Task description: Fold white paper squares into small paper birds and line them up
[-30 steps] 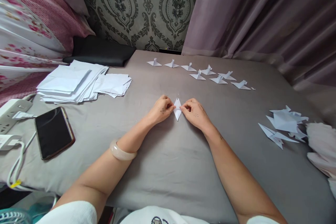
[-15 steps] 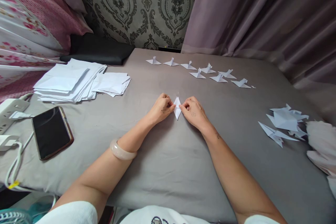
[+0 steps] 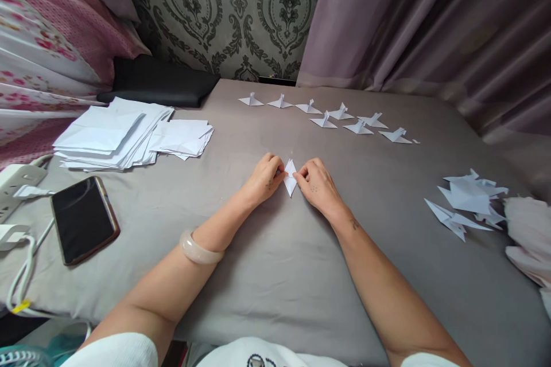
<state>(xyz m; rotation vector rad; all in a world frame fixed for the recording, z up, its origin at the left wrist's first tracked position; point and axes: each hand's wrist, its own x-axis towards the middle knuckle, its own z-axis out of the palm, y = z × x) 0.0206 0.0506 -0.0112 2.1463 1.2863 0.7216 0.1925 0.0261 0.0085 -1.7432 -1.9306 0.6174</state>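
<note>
Fingers (image 3: 279, 167) of the left hand (image 3: 266, 176) and right hand (image 3: 318, 182) pinch a folded white paper (image 3: 290, 180) — one on each side.

Folded paper (image 3: 290, 182) is between the left hand (image 3: 263, 178) and right hand (image 3: 319, 183); paper birds (image 3: 359, 128) lie behind, a phone (image 3: 85, 221) left.

Black-screened phone (image 3: 85, 221) – near white power strip (image 3: 16, 182), purple curtain (image 3: 357, 23), patterned wall (image 3: 239, 28)
</note>
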